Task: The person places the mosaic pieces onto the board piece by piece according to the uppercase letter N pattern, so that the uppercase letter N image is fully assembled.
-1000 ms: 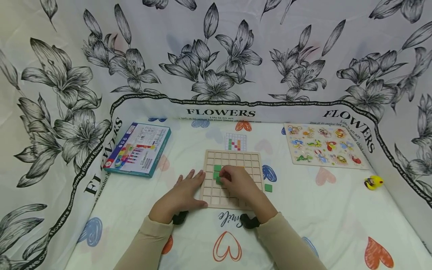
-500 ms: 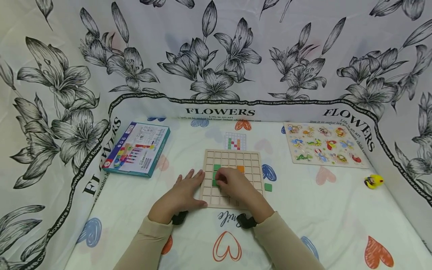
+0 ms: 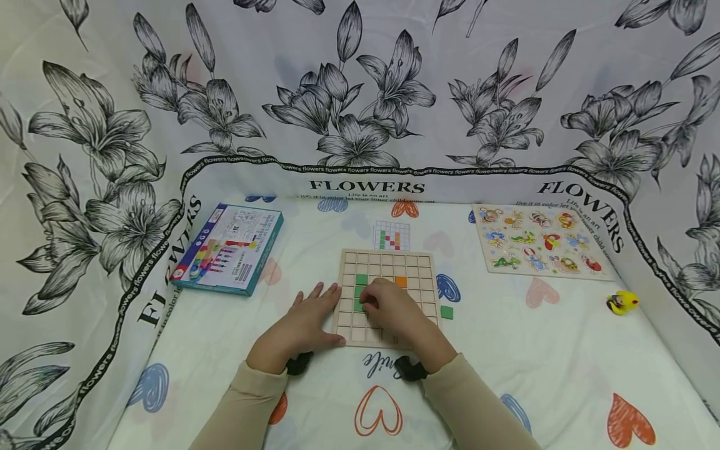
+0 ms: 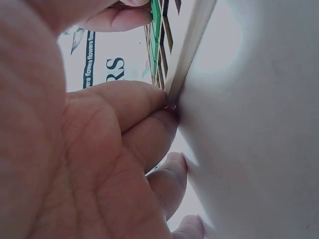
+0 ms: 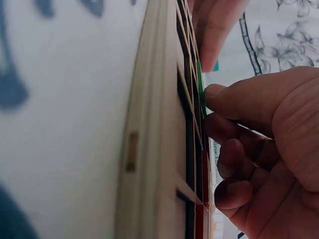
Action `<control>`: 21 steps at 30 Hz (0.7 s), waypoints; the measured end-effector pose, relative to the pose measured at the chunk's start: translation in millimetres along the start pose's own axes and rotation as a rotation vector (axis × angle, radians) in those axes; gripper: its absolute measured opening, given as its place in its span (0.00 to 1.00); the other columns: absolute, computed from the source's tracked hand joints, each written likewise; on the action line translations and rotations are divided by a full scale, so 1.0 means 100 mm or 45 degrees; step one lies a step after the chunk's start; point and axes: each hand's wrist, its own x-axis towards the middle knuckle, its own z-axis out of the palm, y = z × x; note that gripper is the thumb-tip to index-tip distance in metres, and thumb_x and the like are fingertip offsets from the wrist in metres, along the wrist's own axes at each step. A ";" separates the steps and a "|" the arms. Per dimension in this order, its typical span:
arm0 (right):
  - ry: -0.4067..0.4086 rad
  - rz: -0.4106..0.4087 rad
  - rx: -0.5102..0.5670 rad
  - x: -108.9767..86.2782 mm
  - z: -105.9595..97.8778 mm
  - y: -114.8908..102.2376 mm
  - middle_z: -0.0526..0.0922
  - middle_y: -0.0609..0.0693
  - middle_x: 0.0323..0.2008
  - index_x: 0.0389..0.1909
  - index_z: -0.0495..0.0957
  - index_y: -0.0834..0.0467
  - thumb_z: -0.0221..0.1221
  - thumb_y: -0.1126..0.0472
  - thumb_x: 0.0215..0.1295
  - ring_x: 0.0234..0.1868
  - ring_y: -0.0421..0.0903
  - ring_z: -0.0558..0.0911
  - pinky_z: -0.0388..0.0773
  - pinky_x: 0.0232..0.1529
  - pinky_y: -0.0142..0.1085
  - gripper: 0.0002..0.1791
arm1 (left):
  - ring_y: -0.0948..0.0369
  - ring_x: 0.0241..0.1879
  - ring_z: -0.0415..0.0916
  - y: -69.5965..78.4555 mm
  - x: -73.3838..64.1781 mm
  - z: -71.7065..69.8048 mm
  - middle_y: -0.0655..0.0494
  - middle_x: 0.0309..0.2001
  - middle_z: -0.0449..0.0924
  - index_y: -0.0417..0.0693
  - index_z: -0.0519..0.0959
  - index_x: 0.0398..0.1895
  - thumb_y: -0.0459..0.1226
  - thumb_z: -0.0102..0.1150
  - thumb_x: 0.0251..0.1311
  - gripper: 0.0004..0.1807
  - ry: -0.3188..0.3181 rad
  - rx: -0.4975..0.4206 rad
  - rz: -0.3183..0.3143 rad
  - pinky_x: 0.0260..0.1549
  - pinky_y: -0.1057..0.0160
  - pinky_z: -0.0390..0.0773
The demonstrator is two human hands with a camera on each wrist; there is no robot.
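Observation:
A wooden grid board (image 3: 388,260) lies in front of me, with a column of green tiles (image 3: 362,279) and an orange tile (image 3: 401,282) in its cells. My right hand (image 3: 396,309) reaches over the board, fingers curled, thumb and fingertips at the lowest green tile (image 3: 358,304). In the right wrist view the thumb and forefinger meet that green tile (image 5: 200,87) at board level; a red tile (image 5: 205,174) shows nearer. My left hand (image 3: 306,322) rests at the board's left edge with fingers spread; its fingertips touch the wooden rim (image 4: 192,47) in the left wrist view.
One loose green tile (image 3: 447,312) lies right of the board. Behind the board is a small pattern card (image 3: 400,228). A flat box (image 3: 227,250) sits back left, an insect picture board (image 3: 540,240) back right, and a yellow toy (image 3: 622,304) below it.
The lowest green tile, tilted in my right fingers a second ago, now lies flat in its cell. My right hand has shifted slightly left; my left hand stays put.

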 end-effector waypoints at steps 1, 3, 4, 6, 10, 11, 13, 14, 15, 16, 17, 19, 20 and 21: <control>-0.001 -0.002 -0.004 0.00 0.00 0.00 0.83 0.44 0.41 0.46 0.89 0.53 0.69 0.61 0.75 0.41 0.42 0.79 0.83 0.51 0.39 0.03 | 0.44 0.90 0.39 0.00 0.00 0.00 0.51 0.89 0.53 0.46 0.57 0.89 0.50 0.81 0.60 0.59 -0.002 0.001 -0.003 0.86 0.32 0.39; -0.005 -0.007 0.005 -0.01 0.00 0.00 0.83 0.44 0.42 0.46 0.89 0.53 0.68 0.60 0.76 0.41 0.42 0.79 0.83 0.51 0.40 0.03 | 0.45 0.90 0.39 0.01 0.00 -0.01 0.51 0.89 0.52 0.46 0.57 0.89 0.50 0.81 0.60 0.59 -0.005 0.004 -0.006 0.86 0.32 0.38; -0.006 0.000 0.018 -0.01 -0.01 0.01 0.83 0.44 0.42 0.46 0.89 0.53 0.68 0.60 0.76 0.41 0.43 0.79 0.83 0.51 0.40 0.03 | 0.44 0.90 0.40 0.01 0.00 -0.01 0.51 0.89 0.53 0.46 0.57 0.88 0.50 0.82 0.59 0.59 -0.002 0.005 -0.004 0.86 0.32 0.39; -0.002 0.016 0.058 -0.02 -0.04 0.02 0.83 0.44 0.42 0.46 0.89 0.52 0.67 0.60 0.77 0.42 0.43 0.80 0.83 0.51 0.41 0.04 | 0.44 0.90 0.40 0.01 -0.01 -0.01 0.51 0.89 0.53 0.46 0.57 0.88 0.49 0.82 0.59 0.59 -0.002 0.008 -0.006 0.86 0.32 0.39; 0.061 0.080 0.127 -0.05 -0.16 0.15 0.84 0.44 0.42 0.46 0.89 0.51 0.67 0.60 0.77 0.41 0.44 0.79 0.81 0.47 0.40 0.04 | 0.44 0.90 0.39 0.02 0.00 0.00 0.50 0.89 0.53 0.46 0.57 0.88 0.49 0.82 0.59 0.59 -0.002 0.005 -0.017 0.86 0.32 0.38; 0.085 0.089 0.146 -0.06 -0.21 0.20 0.84 0.45 0.42 0.46 0.89 0.51 0.67 0.61 0.77 0.41 0.45 0.79 0.81 0.46 0.40 0.04 | 0.45 0.90 0.39 0.02 0.01 0.01 0.51 0.89 0.53 0.47 0.57 0.88 0.49 0.82 0.59 0.59 -0.004 0.004 -0.024 0.86 0.32 0.37; 0.137 0.131 0.161 -0.10 -0.32 0.31 0.84 0.46 0.41 0.46 0.89 0.52 0.67 0.61 0.76 0.40 0.45 0.78 0.79 0.42 0.39 0.04 | 0.45 0.90 0.39 0.02 0.01 0.01 0.52 0.89 0.53 0.47 0.57 0.88 0.50 0.82 0.58 0.59 -0.003 0.005 -0.031 0.86 0.32 0.37; 0.159 0.157 0.168 -0.12 -0.38 0.37 0.84 0.46 0.41 0.47 0.89 0.53 0.67 0.61 0.76 0.40 0.46 0.77 0.78 0.41 0.38 0.04 | 0.45 0.90 0.39 0.03 0.01 0.01 0.52 0.89 0.53 0.47 0.57 0.88 0.50 0.82 0.58 0.59 -0.002 0.004 -0.032 0.86 0.32 0.37; 0.178 0.183 0.173 -0.15 -0.44 0.43 0.84 0.48 0.41 0.47 0.89 0.54 0.67 0.61 0.76 0.39 0.47 0.77 0.77 0.39 0.38 0.05 | 0.45 0.90 0.39 0.03 0.01 0.02 0.52 0.89 0.53 0.47 0.57 0.88 0.50 0.82 0.58 0.59 0.000 0.004 -0.032 0.86 0.32 0.37; 0.195 0.206 0.172 -0.19 -0.51 0.49 0.84 0.49 0.41 0.48 0.88 0.55 0.66 0.61 0.77 0.39 0.48 0.76 0.76 0.38 0.39 0.05 | 0.45 0.90 0.39 0.03 0.01 0.02 0.52 0.89 0.53 0.47 0.58 0.88 0.49 0.82 0.58 0.59 0.002 0.003 -0.032 0.86 0.32 0.38; 0.206 0.229 0.170 -0.23 -0.57 0.56 0.83 0.50 0.41 0.49 0.88 0.57 0.66 0.61 0.77 0.39 0.49 0.76 0.76 0.37 0.39 0.06 | 0.45 0.90 0.39 0.03 0.01 0.02 0.52 0.89 0.53 0.47 0.58 0.88 0.49 0.82 0.58 0.59 0.004 0.002 -0.030 0.86 0.32 0.38; 0.210 0.290 0.142 -0.33 -0.68 0.68 0.83 0.51 0.42 0.51 0.87 0.57 0.65 0.61 0.78 0.39 0.49 0.76 0.76 0.36 0.39 0.07 | 0.45 0.90 0.39 0.03 0.00 0.02 0.51 0.89 0.53 0.46 0.58 0.88 0.49 0.82 0.58 0.59 0.005 0.000 -0.027 0.86 0.32 0.38; 0.200 0.309 0.128 -0.39 -0.72 0.75 0.83 0.52 0.42 0.52 0.87 0.58 0.65 0.61 0.78 0.40 0.49 0.77 0.76 0.37 0.39 0.08 | 0.45 0.90 0.39 0.03 0.00 0.02 0.51 0.89 0.53 0.46 0.58 0.88 0.49 0.82 0.58 0.60 0.005 -0.002 -0.027 0.86 0.32 0.38; 0.183 0.326 0.110 -0.44 -0.76 0.82 0.83 0.53 0.43 0.52 0.87 0.58 0.66 0.61 0.77 0.41 0.50 0.77 0.76 0.38 0.40 0.09 | 0.45 0.90 0.39 0.03 0.00 0.02 0.51 0.89 0.53 0.46 0.57 0.88 0.49 0.82 0.58 0.59 0.005 -0.002 -0.025 0.86 0.32 0.38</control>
